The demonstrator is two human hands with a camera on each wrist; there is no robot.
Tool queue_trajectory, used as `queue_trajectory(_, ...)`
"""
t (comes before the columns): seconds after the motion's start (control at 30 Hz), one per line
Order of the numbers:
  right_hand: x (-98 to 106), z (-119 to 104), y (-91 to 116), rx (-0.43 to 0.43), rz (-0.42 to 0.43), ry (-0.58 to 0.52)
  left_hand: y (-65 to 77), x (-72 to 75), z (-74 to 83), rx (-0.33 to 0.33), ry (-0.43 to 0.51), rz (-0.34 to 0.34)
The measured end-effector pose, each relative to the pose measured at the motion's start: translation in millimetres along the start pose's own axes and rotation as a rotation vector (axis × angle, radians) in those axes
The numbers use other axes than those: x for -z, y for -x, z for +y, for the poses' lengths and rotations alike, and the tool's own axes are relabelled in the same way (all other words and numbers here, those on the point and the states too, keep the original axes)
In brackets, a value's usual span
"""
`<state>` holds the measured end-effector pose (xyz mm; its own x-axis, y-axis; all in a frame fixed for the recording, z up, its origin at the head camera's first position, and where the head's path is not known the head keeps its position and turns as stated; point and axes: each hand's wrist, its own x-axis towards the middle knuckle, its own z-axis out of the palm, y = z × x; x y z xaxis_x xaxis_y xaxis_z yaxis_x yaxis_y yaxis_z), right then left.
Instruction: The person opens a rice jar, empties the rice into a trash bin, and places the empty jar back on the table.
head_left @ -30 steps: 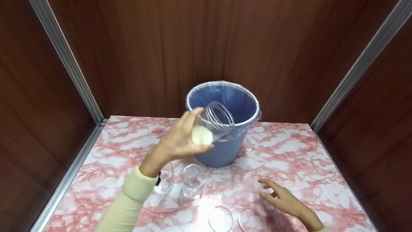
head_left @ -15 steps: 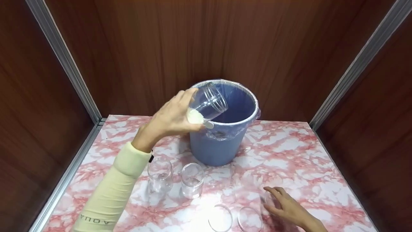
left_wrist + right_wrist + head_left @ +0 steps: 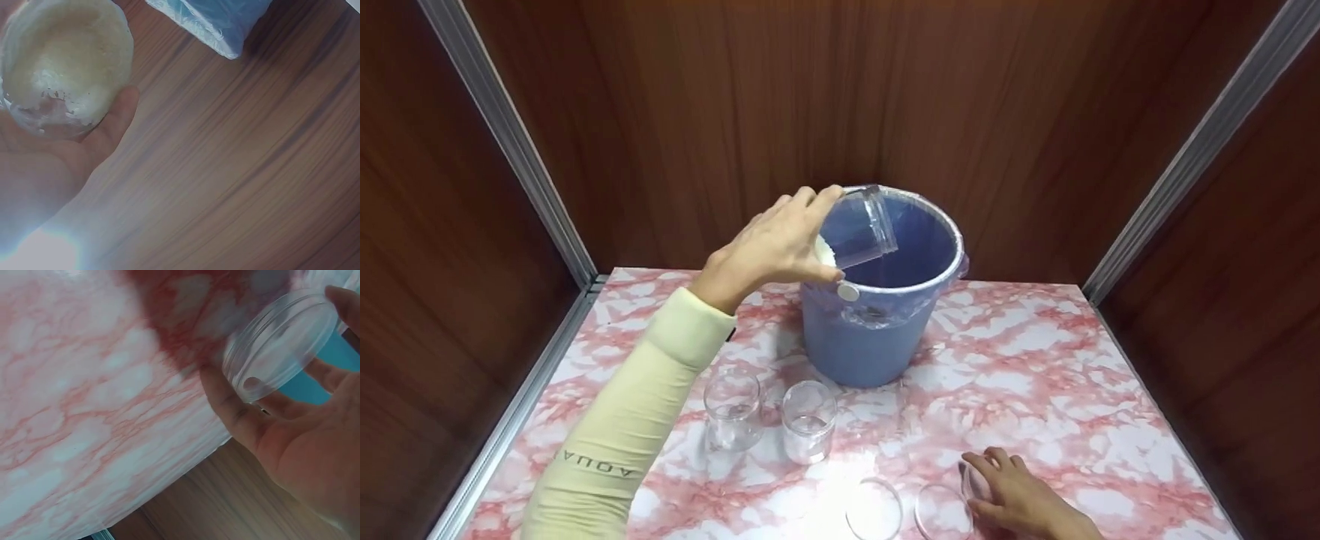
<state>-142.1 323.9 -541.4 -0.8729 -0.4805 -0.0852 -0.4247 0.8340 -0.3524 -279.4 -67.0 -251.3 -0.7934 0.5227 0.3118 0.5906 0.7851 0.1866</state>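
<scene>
My left hand [image 3: 780,244] grips a clear jar [image 3: 861,229] tipped on its side, its mouth over the opening of the blue bin [image 3: 862,345]. A pale, off-white substance [image 3: 825,251] sits at the jar's base; in the left wrist view it fills most of the round bottom [image 3: 67,62]. Low on the right, my right hand [image 3: 1020,499] pinches a clear round lid [image 3: 284,346] by its edge, between the thumb and fingers. The lid is tilted up on edge.
A clear plastic liner [image 3: 885,311] folds over the bin's rim. Two clear jars [image 3: 733,411] stand upright in front of it, left of centre. Two clear round lids [image 3: 898,510] lie near the front edge. Brown wood-grain walls [image 3: 720,135] enclose the marbled pink table [image 3: 1005,337].
My left hand has carried the jar up and forward over the bin and tipped it to nearly level. The right hand has drawn slightly back toward the front edge.
</scene>
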Motion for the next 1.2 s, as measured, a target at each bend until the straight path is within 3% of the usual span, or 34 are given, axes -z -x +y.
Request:
queue_trajectory(0.43,1.9,3.8,3.9,0.042,-0.017,0.028,-27.4,5.2,10.0,-0.015,-0.168,-0.094)
queue_trajectory(0.67,2.1,6.5,8.3,0.045,-0.034,0.027,-37.3,1.0,16.3,-0.025,-0.225,-0.129)
queue_trajectory(1.0,0.5,6.6,11.2,0.002,-0.083,0.031,-42.0,-4.8,21.0,-0.023,-0.289,-0.165)
queue_trajectory(1.2,-2.4,4.1,10.6,-0.077,-0.131,0.038,-45.5,-5.6,22.5,-0.024,-0.32,-0.204)
